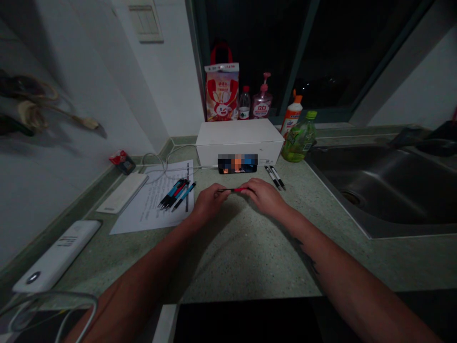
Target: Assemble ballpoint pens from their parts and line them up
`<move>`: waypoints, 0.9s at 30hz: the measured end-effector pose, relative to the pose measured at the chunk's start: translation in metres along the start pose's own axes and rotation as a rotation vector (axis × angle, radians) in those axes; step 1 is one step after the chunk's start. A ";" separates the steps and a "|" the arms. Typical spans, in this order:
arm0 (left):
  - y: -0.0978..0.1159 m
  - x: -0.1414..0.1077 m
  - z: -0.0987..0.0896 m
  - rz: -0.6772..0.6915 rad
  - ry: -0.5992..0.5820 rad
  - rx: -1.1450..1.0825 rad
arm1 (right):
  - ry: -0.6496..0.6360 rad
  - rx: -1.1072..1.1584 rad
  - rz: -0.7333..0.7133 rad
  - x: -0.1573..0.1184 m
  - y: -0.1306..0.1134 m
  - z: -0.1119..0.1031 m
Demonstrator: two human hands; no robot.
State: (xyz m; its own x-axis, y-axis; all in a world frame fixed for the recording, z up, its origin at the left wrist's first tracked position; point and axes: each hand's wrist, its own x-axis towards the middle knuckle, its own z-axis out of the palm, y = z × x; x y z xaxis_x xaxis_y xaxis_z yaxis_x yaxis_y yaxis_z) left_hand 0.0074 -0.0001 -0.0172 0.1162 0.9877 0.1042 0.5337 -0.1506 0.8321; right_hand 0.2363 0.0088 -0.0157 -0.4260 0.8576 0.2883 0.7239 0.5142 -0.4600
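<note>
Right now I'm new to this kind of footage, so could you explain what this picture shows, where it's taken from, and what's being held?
There's no machine here. This is one view from a camera worn on a person's head, looking forward and down at their own two bare hands. Their left hand and right hand meet over a speckled green countertop, both on a slim red-and-black pen.

To the left, blue pens lie on a printed sheet of paper, and a white power bank sits nearer the wall. Ahead are two black-and-white pens, a white box and a pixelated phone leaning against it. To the right is a steel sink.
</note>
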 end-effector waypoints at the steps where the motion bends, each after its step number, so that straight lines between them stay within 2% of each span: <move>1: 0.000 0.000 0.000 0.018 0.013 -0.017 | -0.002 -0.003 -0.001 0.000 0.000 0.000; 4: 0.000 0.000 -0.001 0.042 0.014 0.013 | -0.011 -0.016 -0.012 -0.001 -0.001 0.001; 7: -0.001 0.001 0.000 0.011 -0.017 0.075 | -0.020 -0.026 -0.025 -0.001 -0.003 0.001; 11: -0.001 0.000 0.002 0.036 -0.007 -0.017 | -0.032 -0.031 -0.029 -0.001 -0.004 0.001; 16: -0.003 -0.001 0.003 0.026 -0.055 0.096 | -0.015 -0.024 -0.038 -0.002 -0.005 0.002; 21: -0.004 -0.001 0.005 0.089 -0.044 -0.013 | -0.020 -0.021 -0.039 -0.002 -0.006 0.002; 25: 0.001 -0.003 0.002 0.086 -0.064 0.141 | -0.012 -0.012 -0.047 -0.002 -0.008 0.002; 27: 0.002 -0.004 0.001 0.072 -0.079 0.151 | -0.004 -0.005 -0.055 -0.003 -0.009 0.001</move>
State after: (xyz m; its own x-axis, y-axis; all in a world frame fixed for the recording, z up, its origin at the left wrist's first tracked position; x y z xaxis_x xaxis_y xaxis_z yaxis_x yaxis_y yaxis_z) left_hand 0.0088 -0.0048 -0.0161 0.2205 0.9689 0.1123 0.6410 -0.2308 0.7320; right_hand 0.2298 0.0017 -0.0133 -0.4673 0.8282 0.3093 0.7019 0.5603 -0.4397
